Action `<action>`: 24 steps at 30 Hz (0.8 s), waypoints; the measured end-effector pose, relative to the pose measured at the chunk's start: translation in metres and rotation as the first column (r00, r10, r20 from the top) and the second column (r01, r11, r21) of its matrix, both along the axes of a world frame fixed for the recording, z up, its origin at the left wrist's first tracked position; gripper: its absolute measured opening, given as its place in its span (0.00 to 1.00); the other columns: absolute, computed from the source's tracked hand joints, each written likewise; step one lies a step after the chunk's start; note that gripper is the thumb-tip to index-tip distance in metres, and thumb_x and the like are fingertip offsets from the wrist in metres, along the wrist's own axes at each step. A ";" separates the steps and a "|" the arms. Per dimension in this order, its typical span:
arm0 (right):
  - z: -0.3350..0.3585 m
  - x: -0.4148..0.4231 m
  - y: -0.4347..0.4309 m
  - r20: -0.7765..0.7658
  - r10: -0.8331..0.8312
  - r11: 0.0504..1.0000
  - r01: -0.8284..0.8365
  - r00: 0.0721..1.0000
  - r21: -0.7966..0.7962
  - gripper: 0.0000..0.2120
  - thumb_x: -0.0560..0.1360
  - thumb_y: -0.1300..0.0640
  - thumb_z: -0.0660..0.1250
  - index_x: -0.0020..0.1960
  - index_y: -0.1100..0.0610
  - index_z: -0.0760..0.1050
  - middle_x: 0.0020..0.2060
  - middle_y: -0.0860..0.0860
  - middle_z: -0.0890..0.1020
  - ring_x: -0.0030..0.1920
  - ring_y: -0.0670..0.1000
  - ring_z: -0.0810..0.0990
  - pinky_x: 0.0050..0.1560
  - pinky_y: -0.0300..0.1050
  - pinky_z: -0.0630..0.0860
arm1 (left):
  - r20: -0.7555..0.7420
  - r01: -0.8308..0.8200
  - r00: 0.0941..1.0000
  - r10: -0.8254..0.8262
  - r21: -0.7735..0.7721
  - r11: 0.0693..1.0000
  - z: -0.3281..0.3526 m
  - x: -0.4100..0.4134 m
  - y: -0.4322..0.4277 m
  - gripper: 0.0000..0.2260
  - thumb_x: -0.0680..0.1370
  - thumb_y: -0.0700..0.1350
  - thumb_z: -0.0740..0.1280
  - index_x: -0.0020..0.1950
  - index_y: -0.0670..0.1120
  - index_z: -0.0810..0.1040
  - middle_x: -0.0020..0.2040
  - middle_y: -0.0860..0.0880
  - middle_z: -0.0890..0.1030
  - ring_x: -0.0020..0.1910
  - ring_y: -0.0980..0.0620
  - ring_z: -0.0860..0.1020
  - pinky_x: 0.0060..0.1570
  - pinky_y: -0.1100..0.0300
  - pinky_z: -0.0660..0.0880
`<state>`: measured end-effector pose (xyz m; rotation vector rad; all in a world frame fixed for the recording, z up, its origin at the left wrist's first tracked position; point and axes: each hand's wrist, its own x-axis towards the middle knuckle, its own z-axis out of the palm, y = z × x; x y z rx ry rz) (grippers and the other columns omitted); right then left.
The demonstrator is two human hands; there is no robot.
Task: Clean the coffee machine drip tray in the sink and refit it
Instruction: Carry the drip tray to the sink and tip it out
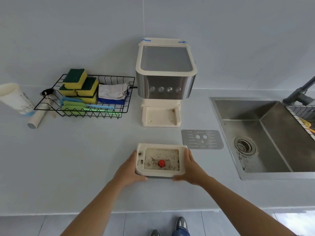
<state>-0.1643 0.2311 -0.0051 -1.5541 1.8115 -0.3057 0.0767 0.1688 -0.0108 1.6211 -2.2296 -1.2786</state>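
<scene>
Drip tray, cream plastic and speckled with dark coffee grounds around a red float, sits near the front of the tabletop. Both hands clasp its short sides, the left hand and the right hand. Its metal grate lies just beside it, far right. The coffee machine stands beyond; the sink is right. Keeping the tray level while carrying should prevent spills.
</scene>
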 end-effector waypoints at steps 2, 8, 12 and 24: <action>0.000 -0.001 0.000 0.002 -0.012 1.000 0.012 1.000 -0.017 0.65 0.60 0.50 0.78 0.73 0.62 0.30 0.73 0.53 0.50 0.65 0.52 0.69 0.59 0.46 0.76 | -0.003 0.002 1.000 -0.002 -0.001 1.000 0.000 -0.001 -0.002 0.46 0.61 0.51 0.78 0.72 0.52 0.55 0.65 0.56 0.73 0.60 0.55 0.74 0.59 0.56 0.73; 0.004 -0.007 -0.003 0.024 -0.030 0.998 0.031 0.999 -0.051 0.61 0.59 0.52 0.79 0.73 0.60 0.37 0.70 0.52 0.56 0.62 0.48 0.69 0.59 0.43 0.76 | -0.021 0.025 0.999 -0.026 -0.014 1.000 -0.001 -0.008 -0.006 0.46 0.62 0.51 0.77 0.73 0.51 0.55 0.65 0.56 0.72 0.60 0.54 0.74 0.58 0.58 0.73; 0.008 -0.013 -0.005 0.040 -0.061 0.996 0.064 0.997 -0.065 0.61 0.58 0.51 0.79 0.74 0.58 0.38 0.70 0.51 0.56 0.62 0.49 0.70 0.57 0.43 0.77 | -0.029 0.040 0.999 -0.041 -0.049 0.998 0.002 -0.013 -0.012 0.43 0.62 0.51 0.77 0.71 0.51 0.57 0.64 0.55 0.73 0.58 0.55 0.75 0.56 0.56 0.75; 0.027 -0.045 -0.005 0.040 -0.148 0.986 0.151 0.988 -0.066 0.62 0.60 0.51 0.78 0.74 0.57 0.34 0.73 0.51 0.55 0.63 0.50 0.69 0.57 0.42 0.75 | -0.064 0.125 0.989 -0.132 -0.109 0.986 0.013 -0.050 -0.036 0.38 0.62 0.52 0.77 0.67 0.52 0.61 0.60 0.56 0.76 0.54 0.55 0.76 0.51 0.59 0.77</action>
